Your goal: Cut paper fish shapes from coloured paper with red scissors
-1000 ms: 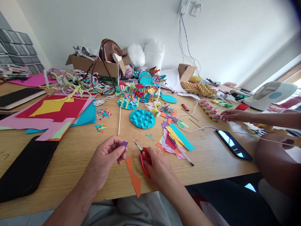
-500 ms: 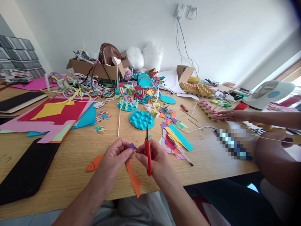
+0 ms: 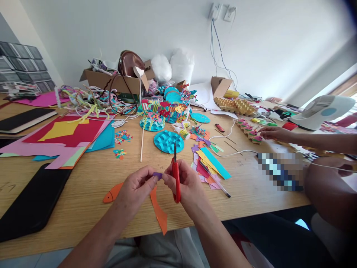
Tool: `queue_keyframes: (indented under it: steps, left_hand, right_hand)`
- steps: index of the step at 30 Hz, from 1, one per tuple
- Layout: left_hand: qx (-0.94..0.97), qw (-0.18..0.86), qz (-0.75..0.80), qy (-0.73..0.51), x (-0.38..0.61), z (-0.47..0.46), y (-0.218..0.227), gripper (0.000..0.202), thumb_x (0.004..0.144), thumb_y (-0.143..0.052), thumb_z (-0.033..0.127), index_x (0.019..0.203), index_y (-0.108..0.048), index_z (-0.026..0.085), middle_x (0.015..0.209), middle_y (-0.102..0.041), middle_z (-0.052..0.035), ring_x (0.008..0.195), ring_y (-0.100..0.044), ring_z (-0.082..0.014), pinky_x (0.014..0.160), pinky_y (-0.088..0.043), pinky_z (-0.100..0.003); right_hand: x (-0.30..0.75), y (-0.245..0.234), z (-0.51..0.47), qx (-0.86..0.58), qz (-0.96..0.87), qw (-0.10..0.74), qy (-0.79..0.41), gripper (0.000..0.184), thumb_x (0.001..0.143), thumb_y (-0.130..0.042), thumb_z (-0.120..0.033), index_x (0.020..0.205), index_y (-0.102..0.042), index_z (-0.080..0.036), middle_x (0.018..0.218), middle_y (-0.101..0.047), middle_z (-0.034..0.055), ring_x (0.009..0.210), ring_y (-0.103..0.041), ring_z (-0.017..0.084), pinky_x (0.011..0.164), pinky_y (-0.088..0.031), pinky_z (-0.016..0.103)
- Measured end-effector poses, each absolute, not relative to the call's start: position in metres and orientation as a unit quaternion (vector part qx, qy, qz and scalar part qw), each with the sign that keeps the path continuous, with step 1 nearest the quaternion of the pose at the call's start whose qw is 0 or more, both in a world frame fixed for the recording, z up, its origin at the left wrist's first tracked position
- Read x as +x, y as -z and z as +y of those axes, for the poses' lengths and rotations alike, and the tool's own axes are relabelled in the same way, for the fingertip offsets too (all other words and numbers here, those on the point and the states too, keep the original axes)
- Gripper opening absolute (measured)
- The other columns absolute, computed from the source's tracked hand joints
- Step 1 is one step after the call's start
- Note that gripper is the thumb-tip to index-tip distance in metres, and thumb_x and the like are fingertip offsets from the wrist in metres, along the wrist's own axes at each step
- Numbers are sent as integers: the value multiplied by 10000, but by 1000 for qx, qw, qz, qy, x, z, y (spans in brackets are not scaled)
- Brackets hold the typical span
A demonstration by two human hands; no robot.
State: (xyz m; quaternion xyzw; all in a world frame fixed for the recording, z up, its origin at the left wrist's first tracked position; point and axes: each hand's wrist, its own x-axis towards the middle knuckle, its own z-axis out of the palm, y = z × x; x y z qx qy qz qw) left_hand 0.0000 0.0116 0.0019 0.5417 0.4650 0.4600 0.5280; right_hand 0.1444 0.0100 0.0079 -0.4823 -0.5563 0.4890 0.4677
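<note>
My left hand (image 3: 141, 186) pinches a small purple piece of paper (image 3: 157, 175) between thumb and fingers. Red-handled scissors (image 3: 176, 178) are gripped in my right hand (image 3: 187, 182), blades pointing up and away from me. The right thumb and fingertip also meet the purple paper's other end. Beneath my hands lies a curved orange paper scrap (image 3: 158, 214). An orange paper fish (image 3: 112, 194) rests on the table, partly covered by my left hand. Just beyond my hands sits a turquoise disc with raised paper scales (image 3: 169, 142).
Paper strips (image 3: 213, 163) and a pen (image 3: 214, 178) lie to the right; coloured sheets (image 3: 64, 134) and a black phone-like slab (image 3: 33, 201) to the left. Paper fish decorations (image 3: 164, 111) stand behind. At right, another person's hand (image 3: 270, 133) touches a pink-and-green caterpillar craft (image 3: 250, 131).
My right fingers have come up against the purple paper, which now stretches between both hands. The scissors have tilted slightly and stay in my right hand.
</note>
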Motion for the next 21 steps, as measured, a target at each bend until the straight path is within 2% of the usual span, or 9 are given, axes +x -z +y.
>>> queue_keyframes:
  steps: [5, 9, 15, 21]
  left_hand:
    - [428, 578, 449, -530, 3, 7, -2, 114, 733, -607, 281, 665, -616, 190, 564, -508, 40, 551, -439, -109, 525, -366, -211]
    - [405, 594, 416, -557, 12, 6, 1, 113, 764, -591, 264, 679, -593, 188, 585, -501, 43, 568, -433, -102, 528, -378, -201]
    - [419, 591, 415, -550, 20, 5, 2, 144, 800, -563, 252, 675, -573, 180, 591, -489, 46, 578, -436, -93, 559, -378, -195]
    - [424, 599, 415, -538, 22, 0, 3, 175, 822, -539, 258, 665, -552, 183, 578, -482, 52, 566, -426, -88, 557, -368, -190]
  right_hand:
    - [148, -7, -13, -524, -612, 390, -446, 264, 853, -424, -384, 660, -385, -208, 596, -400, -41, 556, -367, 116, 508, -280, 247]
    - [145, -1, -25, -541, -639, 347, -422, 276, 840, -429, -383, 639, -344, -214, 588, -359, -46, 558, -330, 119, 513, -254, 251]
    - [141, -1, -24, -545, -641, 345, -417, 294, 849, -415, -398, 633, -332, -216, 584, -352, -48, 550, -317, 116, 509, -244, 252]
    - [140, 1, -22, -542, -626, 352, -437, 266, 840, -454, -378, 652, -379, -206, 588, -377, -45, 545, -330, 111, 497, -238, 247]
